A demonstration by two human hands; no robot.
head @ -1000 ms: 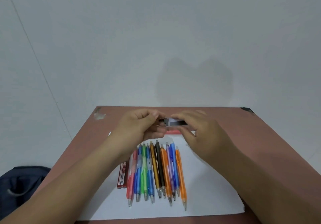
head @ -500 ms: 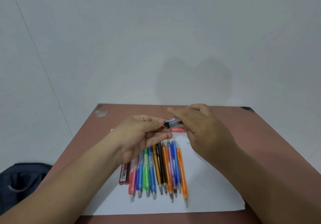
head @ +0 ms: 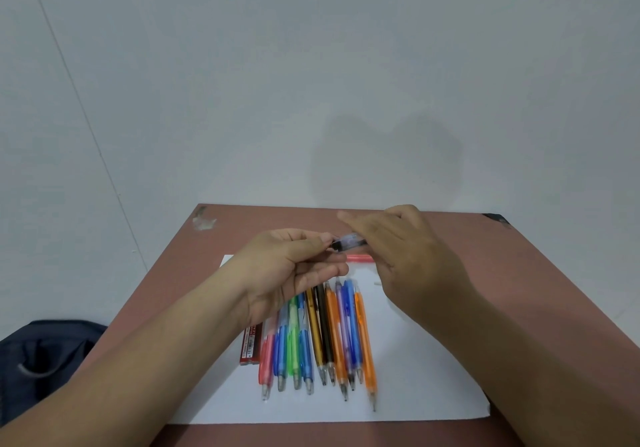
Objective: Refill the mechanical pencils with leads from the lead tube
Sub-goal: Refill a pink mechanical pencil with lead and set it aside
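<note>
left hand (head: 287, 273) palm-up, thumb and fingertips pinching the dark end of a short clear pencil (head: 349, 241); right hand (head: 408, 259) curls over the other end, back toward camera, so its exact grip on the barrel cannot be told. pencil's long axis runs roughly left-right between the two hands, held above the paper (head: 415, 394), dark end toward the left hand, which looks the nearer to the end being worked. outward: row of pencils (head: 322, 335) lies below pointing toward the camera, red lead tube (head: 250, 346) just left of the row, nearer the left hand.
</note>
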